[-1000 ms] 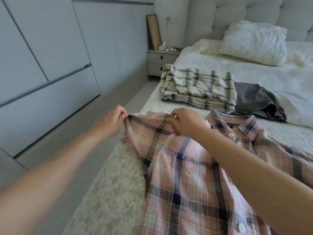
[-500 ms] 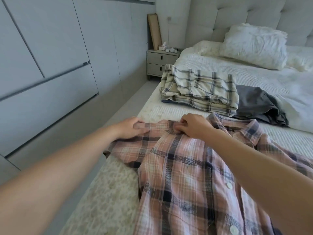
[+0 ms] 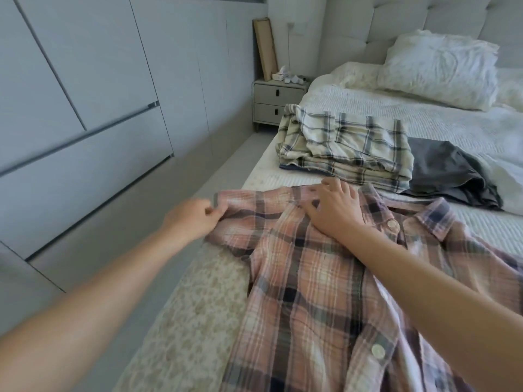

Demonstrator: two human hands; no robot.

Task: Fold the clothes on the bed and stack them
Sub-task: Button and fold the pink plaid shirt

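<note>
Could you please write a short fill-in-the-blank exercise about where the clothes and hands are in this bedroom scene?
1. The left hand pinches the pink plaid shirt by its ____.
2. The right hand presses flat on the shirt beside its ____.
3. The dark grey garment lies directly ____ of the folded cream plaid stack.

Missing words: sleeve; collar; right

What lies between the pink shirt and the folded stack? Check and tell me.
Nothing visible does. The pink shirt lies flat on the bed, and only a bare strip of cover separates its collar from the stack. The grey garment sits to the stack's right, off that path. Both hands are already on the shirt.
</note>
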